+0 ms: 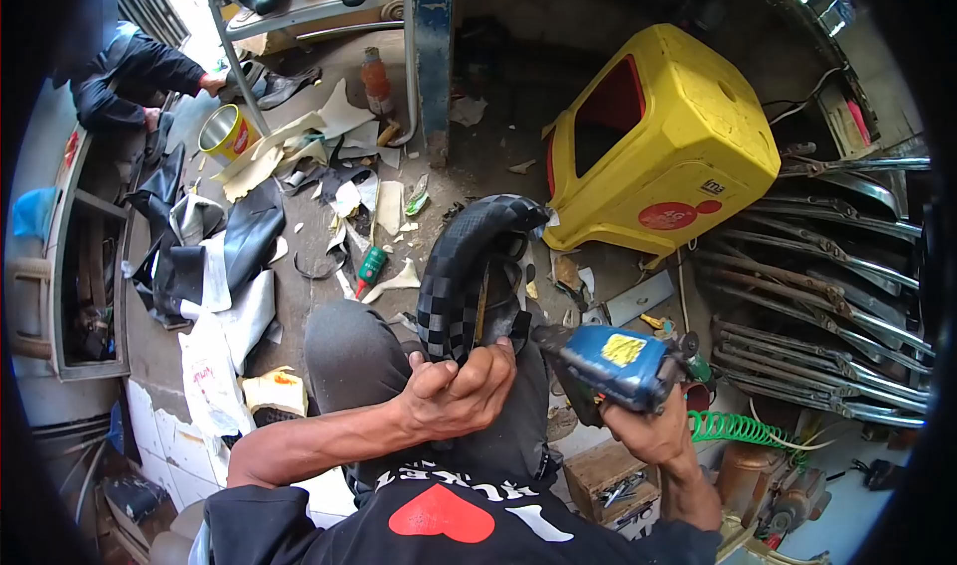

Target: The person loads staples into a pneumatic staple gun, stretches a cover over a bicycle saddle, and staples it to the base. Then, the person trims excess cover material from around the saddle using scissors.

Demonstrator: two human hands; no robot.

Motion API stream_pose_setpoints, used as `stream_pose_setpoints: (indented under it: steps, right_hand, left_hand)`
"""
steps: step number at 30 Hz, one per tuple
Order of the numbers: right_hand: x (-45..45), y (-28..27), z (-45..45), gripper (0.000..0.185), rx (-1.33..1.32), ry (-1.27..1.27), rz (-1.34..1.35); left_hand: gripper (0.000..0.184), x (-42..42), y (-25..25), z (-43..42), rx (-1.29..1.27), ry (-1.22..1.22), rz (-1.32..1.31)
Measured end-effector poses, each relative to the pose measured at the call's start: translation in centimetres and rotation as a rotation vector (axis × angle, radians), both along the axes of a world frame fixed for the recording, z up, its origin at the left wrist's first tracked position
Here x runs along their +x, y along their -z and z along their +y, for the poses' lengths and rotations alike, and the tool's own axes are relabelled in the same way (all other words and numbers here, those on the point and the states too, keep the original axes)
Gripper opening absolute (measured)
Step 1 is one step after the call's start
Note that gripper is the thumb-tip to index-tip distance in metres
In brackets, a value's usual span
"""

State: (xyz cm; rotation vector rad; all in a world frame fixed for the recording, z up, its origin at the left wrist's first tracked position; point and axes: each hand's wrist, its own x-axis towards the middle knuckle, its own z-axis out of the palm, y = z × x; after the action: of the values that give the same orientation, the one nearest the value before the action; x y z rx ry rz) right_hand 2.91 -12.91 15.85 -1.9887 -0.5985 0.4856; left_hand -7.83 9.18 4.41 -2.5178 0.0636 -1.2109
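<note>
Our left hand (464, 391) is closed narrowly, its fingers curled and pinching the near edge of the black checkered cover (448, 251), which wraps a curved seat-like piece lying across our dark-trousered legs (349, 351), just beyond that grip. Our right hand (648, 427) is wrapped around the handle of a blue staple gun (608, 361) with a yellow patch on its body; its nose points left, near the right side of the curved piece, though we cannot tell whether the two touch. Just right of this hand we see a green coiled hose (743, 428), and below the hand, to its left, a wooden box (610, 477) with metal pieces inside. Beyond the right hand a yellow plastic stool (688, 137) lies tipped over, and farther right of the hand is a stack of metal frames (827, 296). Beyond the left hand and slightly to its left, a green-handled tool (371, 264) lies on the floor among scraps (344, 112) of material. Farther left of that hand are black and grey sheets (249, 231) and a white plastic bag (211, 376). Well apart, far beyond and left of our left hand, we see another person (125, 72) in dark clothes, near a yellow tin (225, 135) and an orange bottle (376, 82).
</note>
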Motion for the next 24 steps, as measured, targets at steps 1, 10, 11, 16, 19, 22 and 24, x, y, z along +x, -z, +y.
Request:
stream_pose_setpoints:
  steps: [1, 10, 11, 16, 19, 22, 24]
  right_hand:
    - [0.2, -0.5, 0.5, 0.031, -0.004, 0.005, -0.006]
    - [1.7, -3.4, 3.5, 0.029, -0.265, -0.191, 0.091]
    - [1.9, -3.8, 3.9, 0.029, -0.312, -0.194, 0.092]
    - [2.3, -4.9, 5.4, 0.034, -0.596, -0.223, 0.124]
    - [2.2, -3.9, 3.4, 0.031, -0.308, -0.218, 0.078]
    - [0.9, -2.4, 0.1, 0.021, -0.075, 0.099, 0.219]
    - [-0.1, 4.1, -3.3, 0.015, 0.013, 0.300, 0.224]
  left_hand:
    - [0.022, -0.1, -0.2, 0.1, -0.004, 0.005, -0.006]
    - [0.023, -1.0, 1.6, -0.6, -0.051, -0.019, 0.061]
    - [0.024, -1.2, 3.2, -1.2, -0.081, -0.037, 0.045]
    - [0.030, -0.6, -2.0, 1.7, -0.082, 0.268, 0.245]
    - [0.030, -0.8, -3.5, 2.3, -0.201, 0.238, 0.179]
    - [0.030, -0.7, -4.5, 2.3, -0.511, 0.189, 0.185]
    - [0.027, -1.1, -6.1, 2.6, -0.850, 0.165, 0.232]
